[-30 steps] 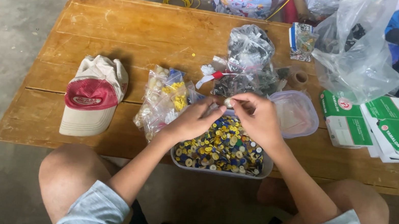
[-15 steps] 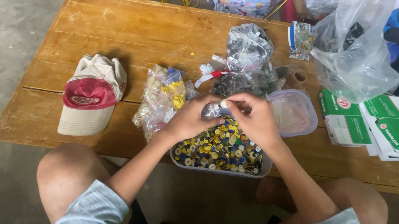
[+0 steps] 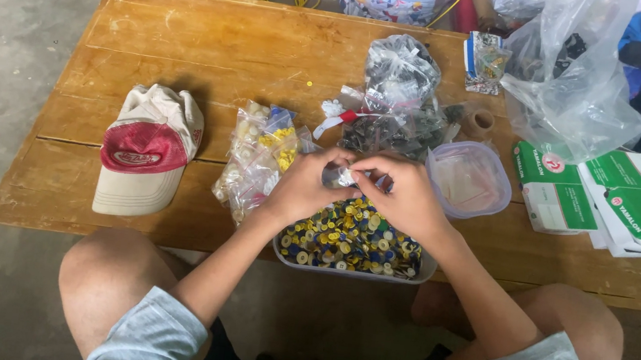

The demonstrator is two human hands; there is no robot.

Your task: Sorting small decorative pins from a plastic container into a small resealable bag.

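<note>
Wooden planks make up the worktop, and both my hands meet above its near edge, just right of centre. My left hand and my right hand each curl inward, fingers pressed together on a small crinkled clear bag that I pinch between them, thumb tips almost touching. That bag hangs directly over a clear tub packed with little round caps in yellow, blue, green and white; the tub sits right at the near edge, partly jutting past it toward my knees. Just left of my left hand lies a plastic pack of pale and yellow pieces, touching my wrist or nearly so, I cannot tell which. Farther left, near the near-left corner, rests a red and cream cap, well apart from my hands. Behind my hands, toward the middle, stands a knotted bag of dark grey parts. Just right of my right hand is an empty-looking square tub with a lilac rim. At the right edge lie green and white boxes, stacked and overlapping, and behind them, at the far-right corner, a big clear sack slumps.
</note>
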